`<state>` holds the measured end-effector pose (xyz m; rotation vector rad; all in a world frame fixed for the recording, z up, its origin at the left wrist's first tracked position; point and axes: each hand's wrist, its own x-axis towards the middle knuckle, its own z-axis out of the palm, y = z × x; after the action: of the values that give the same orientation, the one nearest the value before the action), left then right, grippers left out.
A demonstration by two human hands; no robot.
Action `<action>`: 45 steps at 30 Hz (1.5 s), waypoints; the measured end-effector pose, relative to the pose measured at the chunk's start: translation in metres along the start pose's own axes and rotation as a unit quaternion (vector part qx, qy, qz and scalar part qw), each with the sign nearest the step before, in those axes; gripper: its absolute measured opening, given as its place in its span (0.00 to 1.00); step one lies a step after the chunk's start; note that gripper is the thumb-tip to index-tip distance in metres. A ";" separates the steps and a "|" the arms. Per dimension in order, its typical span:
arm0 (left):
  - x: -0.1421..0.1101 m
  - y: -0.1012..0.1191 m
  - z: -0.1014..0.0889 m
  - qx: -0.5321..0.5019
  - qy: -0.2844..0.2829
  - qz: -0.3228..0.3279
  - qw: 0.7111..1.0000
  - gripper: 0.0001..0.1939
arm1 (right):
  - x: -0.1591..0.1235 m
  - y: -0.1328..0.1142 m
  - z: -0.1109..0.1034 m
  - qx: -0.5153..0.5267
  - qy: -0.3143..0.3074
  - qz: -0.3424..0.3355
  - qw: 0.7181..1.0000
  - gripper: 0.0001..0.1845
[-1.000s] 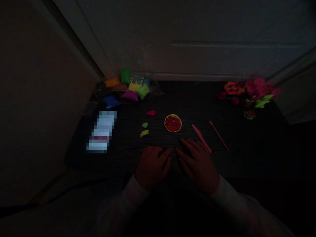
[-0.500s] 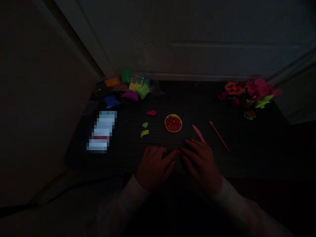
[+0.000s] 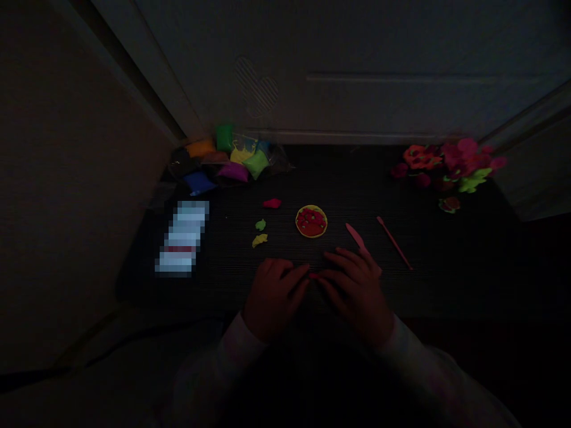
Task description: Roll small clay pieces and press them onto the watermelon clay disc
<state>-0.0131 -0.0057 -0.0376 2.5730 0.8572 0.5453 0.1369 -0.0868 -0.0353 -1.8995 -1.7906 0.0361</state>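
Observation:
A small piece of red modelling clay sits between my two hands, low over the near part of the table. My left hand pinches at its left end with thumb and forefinger. From the other side my right hand has thumb and forefinger closed on it, its other fingers stretched forward over a pink plastic knife. Beyond the hands lies a round clay pizza with a yellow rim, red filling and green dots. To its left are a red clay lump, a green bit and a yellow bit.
The room is dim. A pink stick tool lies right of the knife. Bags of coloured clay are piled at the back left, and a blurred bright phone-like screen lies left. Clay flowers stand at the back right, against a panel.
Both hands have shifted slightly left with the red clay, and my left fingertips have drawn back a little. The whole view has moved slightly; the things on the table lie as before.

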 end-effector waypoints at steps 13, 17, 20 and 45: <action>0.000 -0.001 0.001 -0.009 -0.025 -0.008 1.000 0.08 | 0.001 -0.001 0.002 0.008 -0.015 -0.018 1.000 0.07; 0.001 -0.001 0.000 -0.017 -0.027 -0.013 0.999 0.08 | 0.001 -0.001 0.003 0.009 -0.026 -0.011 1.000 0.06; 0.002 0.001 -0.001 -0.020 -0.029 -0.019 0.999 0.07 | 0.002 0.000 0.004 0.013 -0.030 -0.012 0.999 0.06; 0.004 0.000 -0.001 -0.030 -0.030 -0.033 0.999 0.08 | 0.003 -0.003 0.003 0.017 -0.043 0.005 0.999 0.06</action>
<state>-0.0110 -0.0028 -0.0361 2.4836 0.8895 0.4658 0.1335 -0.0829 -0.0355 -1.9094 -1.8244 0.1540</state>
